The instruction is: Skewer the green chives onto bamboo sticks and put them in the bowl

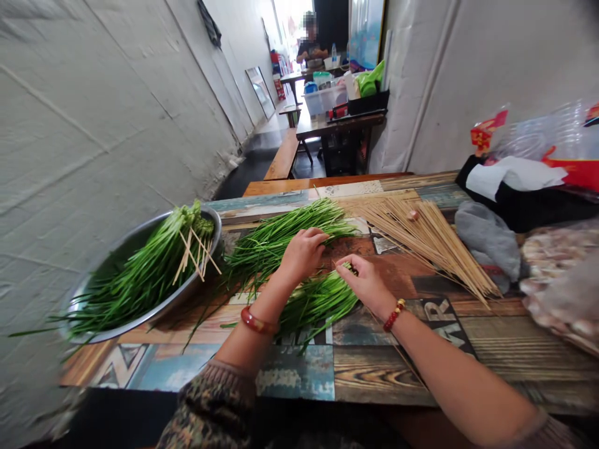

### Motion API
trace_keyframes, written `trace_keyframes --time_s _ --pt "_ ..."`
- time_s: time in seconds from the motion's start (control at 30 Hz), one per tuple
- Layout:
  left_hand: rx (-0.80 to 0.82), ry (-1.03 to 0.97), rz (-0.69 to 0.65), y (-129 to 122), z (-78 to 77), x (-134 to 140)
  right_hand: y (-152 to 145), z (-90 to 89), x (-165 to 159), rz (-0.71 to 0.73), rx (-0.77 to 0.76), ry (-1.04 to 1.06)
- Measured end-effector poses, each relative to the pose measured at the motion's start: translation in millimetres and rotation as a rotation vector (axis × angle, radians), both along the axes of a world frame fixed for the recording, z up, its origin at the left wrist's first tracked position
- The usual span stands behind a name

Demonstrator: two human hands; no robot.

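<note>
Two piles of garlic chives lie on the patchwork-patterned table. My left hand [303, 254], fingers curled together, is over the near edge of the larger chive pile [290, 231]; what its fingertips hold, if anything, is hidden. My right hand [367, 284] pinches at the pale cut ends of the smaller chive bunch [322, 302]. A thin bamboo skewer [405, 358] runs out below this hand toward the table's front edge. Farther right, many bamboo skewers [425, 246] lie fanned out, with a small reddish-brown piece [412, 215] on top.
At left, a steel basin [216, 224] holds chives threaded on skewers [191, 249]. A grey plastic bag [486, 240] and a clear bag of pale, bulb-like pieces [556, 280] stand at right. Beyond are a bench [283, 154], another table with bins [325, 100], and a seated person [311, 50].
</note>
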State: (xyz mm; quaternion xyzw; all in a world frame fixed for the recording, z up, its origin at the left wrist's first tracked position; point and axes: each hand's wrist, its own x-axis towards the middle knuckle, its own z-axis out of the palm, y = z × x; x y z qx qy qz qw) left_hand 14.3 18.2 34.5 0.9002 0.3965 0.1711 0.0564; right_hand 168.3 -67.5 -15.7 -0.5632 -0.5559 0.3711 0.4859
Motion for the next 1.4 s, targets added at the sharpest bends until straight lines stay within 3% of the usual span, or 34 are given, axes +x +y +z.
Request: trace_keyframes --time_s 0.13,0.27,0.47,0.6,0.7,0.93,1.07,1.2,1.4 --pt "0.096 0.221 0.068 7 0.1 11 -1 2.9 0 -0.002 0.001 0.016" --pt "0.161 0.362 0.18 6 -0.4 -2 0 3.1 -1 -0.012 0.005 -0.003" --pt "0.221 0.314 0.311 -6 1.8 -23 0 0.6 -1 -0.016 0.015 -0.006" --pt "0.201 0.187 0.262 -6 3.6 -10 -1 0.1 -1 0.0 0.004 -0.015" --pt "0.132 0.253 0.206 -2 1.6 3 0 -0.8 -1 0.003 0.0 -0.018" --pt "0.164 0.374 0.307 6 -8.5 10 1 1.1 -1 0.001 0.012 -0.018" --pt "0.152 0.26 0.27 8 -9.3 10 1 3.0 -1 -0.003 0.002 -0.017" --pt "0.134 -0.023 0.209 6 -4.5 7 1 1.5 -1 -0.004 -0.007 -0.029" --pt "-0.287 -0.472 0.117 -6 -3.1 2 0 -1.9 -2 -0.021 0.002 -0.022"
